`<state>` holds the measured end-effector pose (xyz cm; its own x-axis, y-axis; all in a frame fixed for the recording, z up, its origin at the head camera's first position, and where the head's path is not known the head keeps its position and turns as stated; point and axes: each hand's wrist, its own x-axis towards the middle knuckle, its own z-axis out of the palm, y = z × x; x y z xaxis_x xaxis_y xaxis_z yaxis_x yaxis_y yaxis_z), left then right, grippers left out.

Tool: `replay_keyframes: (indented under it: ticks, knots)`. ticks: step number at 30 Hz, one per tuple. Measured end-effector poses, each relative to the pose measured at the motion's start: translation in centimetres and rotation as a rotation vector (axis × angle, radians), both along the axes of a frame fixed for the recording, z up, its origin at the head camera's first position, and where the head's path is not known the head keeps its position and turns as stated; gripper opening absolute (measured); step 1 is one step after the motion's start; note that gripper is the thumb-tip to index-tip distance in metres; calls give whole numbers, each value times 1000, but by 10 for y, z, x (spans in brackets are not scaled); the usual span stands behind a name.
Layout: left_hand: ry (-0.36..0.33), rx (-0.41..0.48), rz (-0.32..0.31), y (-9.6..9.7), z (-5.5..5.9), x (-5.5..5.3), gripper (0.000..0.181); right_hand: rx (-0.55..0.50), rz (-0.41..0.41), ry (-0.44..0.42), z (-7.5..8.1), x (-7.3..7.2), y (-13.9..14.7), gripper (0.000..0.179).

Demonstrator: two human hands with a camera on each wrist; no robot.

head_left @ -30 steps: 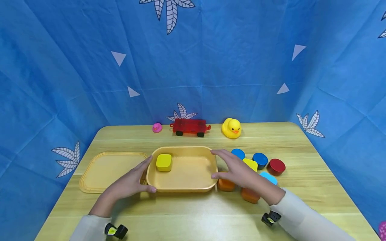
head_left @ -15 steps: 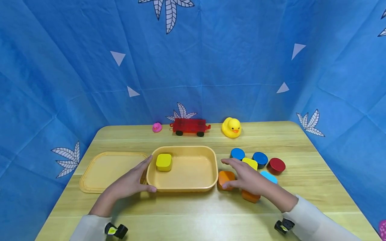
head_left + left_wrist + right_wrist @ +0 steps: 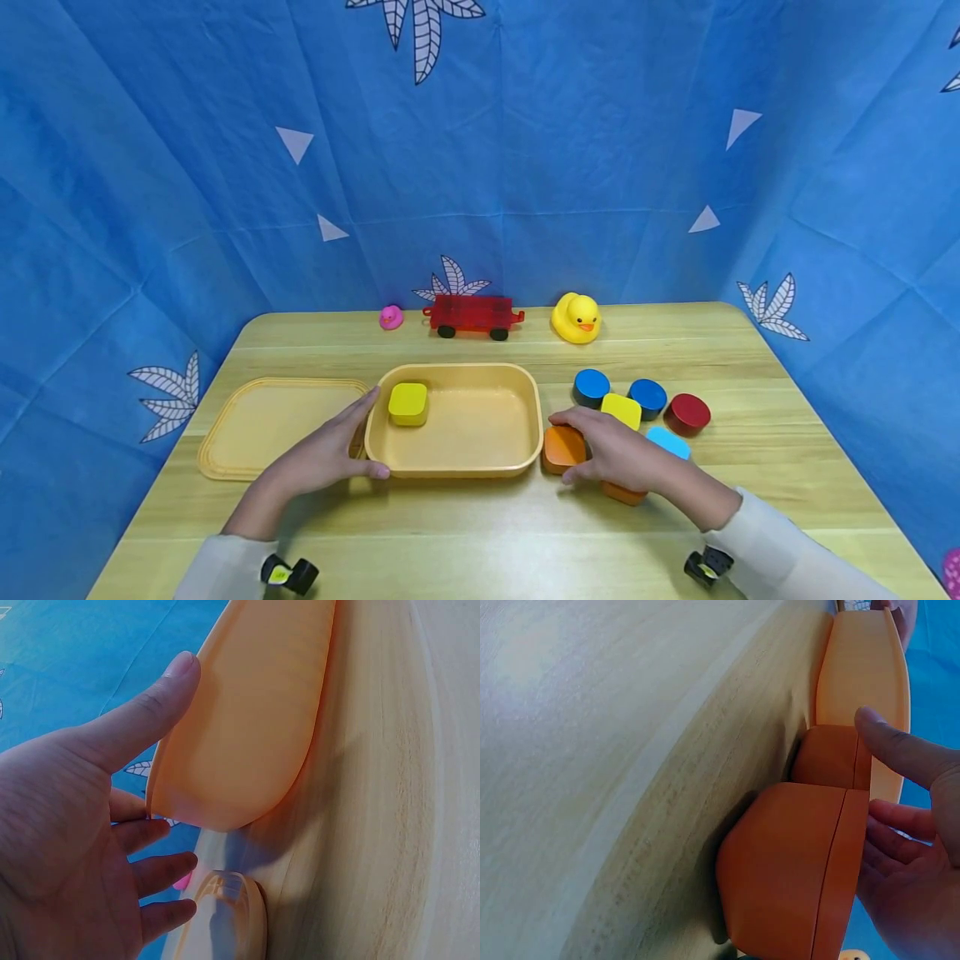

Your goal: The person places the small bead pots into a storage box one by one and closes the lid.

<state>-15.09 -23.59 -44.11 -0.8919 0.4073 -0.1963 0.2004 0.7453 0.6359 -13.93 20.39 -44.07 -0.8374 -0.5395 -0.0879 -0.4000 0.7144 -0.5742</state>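
Note:
A peach-coloured plastic tub stands on the table with a yellow rounded-square box inside at its left end. My left hand spans the tub's left end, and its thumb lies against the wall in the left wrist view. To the right of the tub is an orange rounded-square box, with a seam below its top. My right hand reaches around this box, index finger behind it and thumb in front, fingers loosely bent. A second orange box is partly hidden under that hand.
Around the right hand lie blue round boxes, a yellow box, a light-blue one and a red one. A peach lid is at left. Behind stand a pink duck, red wagon and yellow duck.
My right hand has let go of the tub's right end, moved right and come down around the orange box. The left hand has stayed at the tub's left end.

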Motion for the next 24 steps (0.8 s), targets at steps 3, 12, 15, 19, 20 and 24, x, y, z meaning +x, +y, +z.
replay_keyframes:
  ticks: [3,12,15,19,20,24]
  knots:
    - [1,-1,-1,0,0,0,124,6,1,4,0,0,1,70]
    - [-1,-5,1,0,-1,0,124,8,30,22,3,-1,3,62]
    - [-3,-4,4,0,-2,0,125,9,27,23,7,0,4,61]
    - [-11,-7,13,0,-2,0,125,8,20,39,14,0,6,60]
    - [-12,-9,15,0,-2,0,125,6,20,46,16,0,6,60]
    - [-4,-14,13,0,-2,0,125,-3,30,87,25,-1,9,60]
